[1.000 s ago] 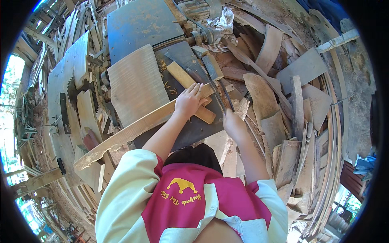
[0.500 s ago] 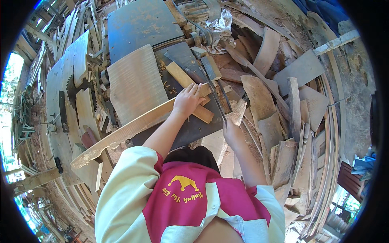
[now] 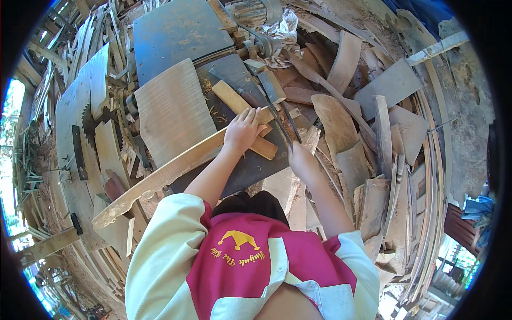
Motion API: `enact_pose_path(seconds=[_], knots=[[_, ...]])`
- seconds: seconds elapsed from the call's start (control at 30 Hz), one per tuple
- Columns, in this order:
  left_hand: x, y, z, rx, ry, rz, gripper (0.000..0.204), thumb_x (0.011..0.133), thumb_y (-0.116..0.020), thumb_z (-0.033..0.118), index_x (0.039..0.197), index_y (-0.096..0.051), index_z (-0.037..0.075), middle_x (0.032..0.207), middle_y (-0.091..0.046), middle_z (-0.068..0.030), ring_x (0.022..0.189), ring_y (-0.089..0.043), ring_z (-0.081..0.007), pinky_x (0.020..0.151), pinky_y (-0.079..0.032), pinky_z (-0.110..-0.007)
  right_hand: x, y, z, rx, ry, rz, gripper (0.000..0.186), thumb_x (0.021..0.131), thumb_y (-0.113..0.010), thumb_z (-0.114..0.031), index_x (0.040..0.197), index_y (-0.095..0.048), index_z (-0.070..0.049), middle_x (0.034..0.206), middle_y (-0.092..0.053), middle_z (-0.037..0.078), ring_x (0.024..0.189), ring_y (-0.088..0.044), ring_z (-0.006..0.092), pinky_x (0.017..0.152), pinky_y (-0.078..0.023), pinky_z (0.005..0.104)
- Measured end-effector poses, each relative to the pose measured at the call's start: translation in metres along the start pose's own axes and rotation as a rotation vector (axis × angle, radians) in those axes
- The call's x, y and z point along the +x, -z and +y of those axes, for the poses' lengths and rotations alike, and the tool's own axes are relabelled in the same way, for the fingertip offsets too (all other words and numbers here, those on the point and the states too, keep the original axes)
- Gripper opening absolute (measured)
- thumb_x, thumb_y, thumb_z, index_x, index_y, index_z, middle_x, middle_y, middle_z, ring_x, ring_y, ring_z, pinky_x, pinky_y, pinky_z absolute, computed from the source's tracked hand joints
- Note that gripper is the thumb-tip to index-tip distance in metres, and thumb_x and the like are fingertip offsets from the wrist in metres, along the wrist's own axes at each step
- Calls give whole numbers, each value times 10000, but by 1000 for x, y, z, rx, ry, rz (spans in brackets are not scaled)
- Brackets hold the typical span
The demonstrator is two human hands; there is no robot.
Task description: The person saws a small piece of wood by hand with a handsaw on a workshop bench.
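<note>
My left hand (image 3: 242, 128) lies over a long, pale wooden plank (image 3: 178, 157), its fingers wrapped across the plank near the far right end. That plank slants down to the left and has a rough, bark-like lower end. My right hand (image 3: 303, 160) is closed round the near end of a dark, narrow framed saw (image 3: 284, 125), whose grip is hidden in the fist. The saw crosses close to the plank's right end; tooth contact cannot be made out. Under the plank lies a shorter wooden block (image 3: 229, 97), resting on a dark metal machine table (image 3: 250, 170).
A wide, rippled board (image 3: 173, 106) lies left of my left hand. Farther left, a toothed circular blade (image 3: 93, 120) stands out of a wooden bench (image 3: 69, 144). Scrap boards (image 3: 333, 120) are heaped on the right. A belt-driven motor (image 3: 248, 15) sits at the back.
My right hand has moved forward and slightly left with the saw. My left hand stays on the plank. The whole view has shifted a little.
</note>
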State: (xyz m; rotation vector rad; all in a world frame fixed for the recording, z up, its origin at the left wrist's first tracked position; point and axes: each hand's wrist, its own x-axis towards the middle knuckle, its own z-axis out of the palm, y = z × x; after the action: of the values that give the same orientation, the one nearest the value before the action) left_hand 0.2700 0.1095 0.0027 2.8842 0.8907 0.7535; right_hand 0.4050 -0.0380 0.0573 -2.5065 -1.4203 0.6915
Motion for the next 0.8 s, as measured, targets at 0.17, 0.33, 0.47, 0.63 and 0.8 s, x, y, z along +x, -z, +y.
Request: enact_pose_path(seconds=[0.17,0.33,0.47,0.63,0.8], knots=[[2,-3,1,0,-4,9,531,809,-539,391,1185,-489,18,1067,-579,-102,1027,-538,-224,842,-445,-322,61,-12,-25,37,1,55,239,883,-394,-242,923,-498,-31,788,-601,229,774,-587,395,692,-445,489],[1,-2,2,25,0,-2,529,811,-525,401,1179,-497,23,1077,-580,-98,1026,-542,-223,836,-448,-316,55,-17,-24,57,0,61,241,884,-395,-252,918,-490,-33,784,-602,230,774,-586,397,688,-441,498],[0,-4,-2,15,1,5,528,804,-542,393,1178,-493,23,1077,-578,-95,1033,-538,-225,823,-461,-319,10,-14,-11,49,-19,29,240,887,-396,-258,910,-474,-33,741,-590,237,732,-576,414,660,-428,513],[-1,-3,-1,-3,13,-10,526,806,-537,395,1178,-494,25,1083,-577,-97,1031,-540,-227,829,-457,-319,-48,-12,18,36,-58,-40,234,889,-406,-263,902,-474,-40,720,-582,234,706,-569,416,630,-426,510],[1,-1,0,-45,17,5,524,809,-534,397,1175,-497,24,1087,-581,-105,1031,-544,-232,837,-452,-330,-54,1,20,-1,-84,-42,235,891,-405,-261,899,-481,-39,731,-583,235,711,-570,413,631,-428,507]])
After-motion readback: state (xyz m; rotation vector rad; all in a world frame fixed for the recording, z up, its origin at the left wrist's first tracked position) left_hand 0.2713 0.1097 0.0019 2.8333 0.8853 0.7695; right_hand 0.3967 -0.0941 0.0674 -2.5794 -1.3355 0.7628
